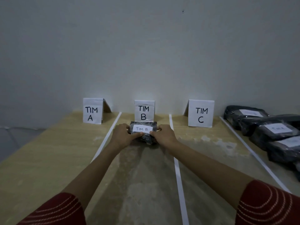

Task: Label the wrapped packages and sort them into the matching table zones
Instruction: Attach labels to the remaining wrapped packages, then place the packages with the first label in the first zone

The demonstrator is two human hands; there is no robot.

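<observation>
We hold the black-wrapped package just in front of the TIM B sign, left hand and right hand gripping its two short ends, fingers curled round them and thumbs beside its white label. Its long axis lies parallel to the sign's face and neither hand is nearer, so we judge the next move a plain release onto the counter there.

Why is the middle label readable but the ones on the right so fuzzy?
Head view: the white TIM B label on the dark wrapped package sits central and sharp; the black plastic-wrapped packages lie at the dim wide-angle edge, their white labels blurred and stretched.
</observation>
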